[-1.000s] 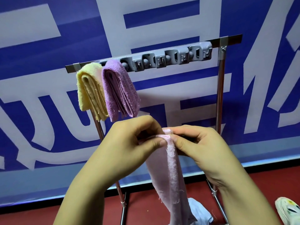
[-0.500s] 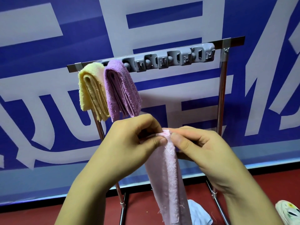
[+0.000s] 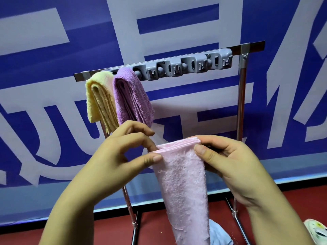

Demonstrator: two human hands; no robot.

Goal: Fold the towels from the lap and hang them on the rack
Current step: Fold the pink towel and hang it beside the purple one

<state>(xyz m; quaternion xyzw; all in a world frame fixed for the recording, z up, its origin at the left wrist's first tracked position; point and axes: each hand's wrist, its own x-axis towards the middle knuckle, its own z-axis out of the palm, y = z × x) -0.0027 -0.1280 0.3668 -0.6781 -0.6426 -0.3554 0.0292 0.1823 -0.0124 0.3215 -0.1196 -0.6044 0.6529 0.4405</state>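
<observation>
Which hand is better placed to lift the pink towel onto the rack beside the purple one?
Probably the right hand: it pinches the pink towel below the rack's free clips; the left hand sits under the purple towel.

Nothing here can be read with any certainty. The only lettering stands on the blue banner [image 3: 53, 55] behind the rack [image 3: 242, 89]: very large pale grey-white strokes that look like parts of big characters. They are cropped by the frame on every side and partly covered by what hangs and is held in front. One block shape with horizontal bars sits toward 12 o'clock, angled strokes run off at 3 o'clock, and curved strokes lie toward 8 o'clock. No whole character, word, number or brand can be made out. The grey hook strip [image 3: 184, 67] on the rack's top bar carries no legible marking.
</observation>
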